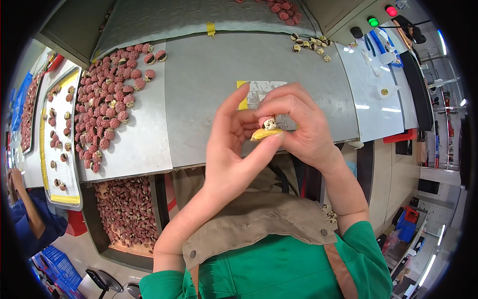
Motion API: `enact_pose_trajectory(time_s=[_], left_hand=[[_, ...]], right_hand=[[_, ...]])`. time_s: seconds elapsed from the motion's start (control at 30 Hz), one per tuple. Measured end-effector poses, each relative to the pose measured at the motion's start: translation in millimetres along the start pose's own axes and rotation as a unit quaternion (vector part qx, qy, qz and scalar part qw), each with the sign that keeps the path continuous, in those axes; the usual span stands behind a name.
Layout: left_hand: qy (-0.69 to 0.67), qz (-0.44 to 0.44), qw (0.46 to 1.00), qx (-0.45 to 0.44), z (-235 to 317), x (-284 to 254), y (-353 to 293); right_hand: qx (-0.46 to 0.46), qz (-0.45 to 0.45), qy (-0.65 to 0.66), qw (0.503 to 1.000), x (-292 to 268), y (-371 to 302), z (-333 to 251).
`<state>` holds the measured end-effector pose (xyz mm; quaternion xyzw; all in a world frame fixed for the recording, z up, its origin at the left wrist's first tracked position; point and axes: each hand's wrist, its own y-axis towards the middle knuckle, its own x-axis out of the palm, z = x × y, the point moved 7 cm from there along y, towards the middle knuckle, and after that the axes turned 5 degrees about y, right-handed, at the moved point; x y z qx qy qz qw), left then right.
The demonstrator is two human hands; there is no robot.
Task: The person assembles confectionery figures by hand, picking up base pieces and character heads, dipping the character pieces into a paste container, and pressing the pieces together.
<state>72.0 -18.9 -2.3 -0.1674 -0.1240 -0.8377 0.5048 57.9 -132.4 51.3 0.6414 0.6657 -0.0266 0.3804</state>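
Observation:
Over the front of the metal worktop, my left hand (226, 142) and my right hand (306, 124) meet with fingers closed around one small pink-and-cream piece (268, 122). Its pale front bears dark marks like a tiny face, and its back is ridged pink, like a doll's head with hair. Just under it sits a soft-looking yellow piece (266, 134), at the tip of my right thumb; its kind I cannot make out. Behind my hands lies a worn pale plate (271, 88) with a yellow strip at its left edge. My fingers partly hide the small piece.
Many similar pink pieces (107, 104) are heaped on the worktop (199, 65) at left. Beyond them is a white tray (59, 159) with several more. A full bin (124, 214) stands below. Cream-and-dark pieces (311, 45) lie far right, by a machine with lit buttons (373, 21). Another person's arm (25, 199) shows at left.

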Motion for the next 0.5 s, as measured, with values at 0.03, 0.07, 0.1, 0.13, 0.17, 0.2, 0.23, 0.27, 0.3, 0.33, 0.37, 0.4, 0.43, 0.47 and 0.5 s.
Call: enact_pose_trajectory(time_s=[0.03,0.07,0.1,0.13,0.17,0.2,0.23,0.27,0.3,0.33,0.37,0.4,0.43,0.47,0.5], left_hand=[[0.069,-0.004,0.996,0.055,0.7,3.3,-1.1],[0.065,0.011,0.997,0.05,-2.6,3.8,-0.6],[0.066,0.011,0.997,0.049,-1.7,4.9,-0.3],[0.062,0.013,0.998,0.027,-2.0,5.9,0.6],[0.058,0.015,0.998,0.005,-3.3,6.6,1.2],[0.059,0.015,0.998,0.004,-2.9,7.3,1.6],[0.057,0.014,0.998,0.003,-2.9,7.5,2.5],[0.056,0.014,0.998,0.001,-2.7,7.7,3.2],[0.057,0.014,0.998,0.001,-1.9,7.6,3.6],[0.058,0.011,0.998,-0.006,-2.2,7.7,3.3],[0.06,0.008,0.998,-0.014,-2.7,8.0,3.1],[0.06,0.008,0.998,-0.013,-2.3,8.0,3.1],[0.059,0.01,0.998,-0.014,-2.3,7.8,3.0],[0.057,0.011,0.998,-0.015,-2.3,7.5,3.0],[0.057,0.012,0.998,-0.015,-2.0,7.2,2.8]], right_hand=[[0.0,-0.004,0.009,1.0,0.0,-0.3,1.5],[0.001,-0.003,0.01,1.0,-0.6,-0.2,3.6],[-0.01,0.0,0.008,1.0,-1.6,0.0,4.3],[-0.022,0.004,0.007,1.0,-2.5,-0.5,4.5],[-0.021,0.005,0.008,1.0,-2.0,-1.4,5.7],[-0.025,0.013,0.005,1.0,-1.9,-2.3,6.2],[-0.03,0.02,0.002,0.999,-2.1,-2.8,6.6],[-0.03,0.021,0.003,0.999,-2.1,-3.1,7.4],[-0.035,0.022,0.002,0.999,-2.2,-3.3,7.4],[-0.039,0.022,0.001,0.999,-2.2,-3.7,6.9],[-0.04,0.022,0.001,0.999,-2.0,-4.0,6.8],[-0.04,0.023,-0.001,0.999,-1.8,-4.2,6.5],[-0.04,0.024,-0.004,0.999,-1.6,-4.3,6.0],[-0.041,0.023,-0.003,0.999,-1.2,-4.3,5.0],[-0.022,0.023,-0.001,0.999,-0.9,-3.9,6.0]])
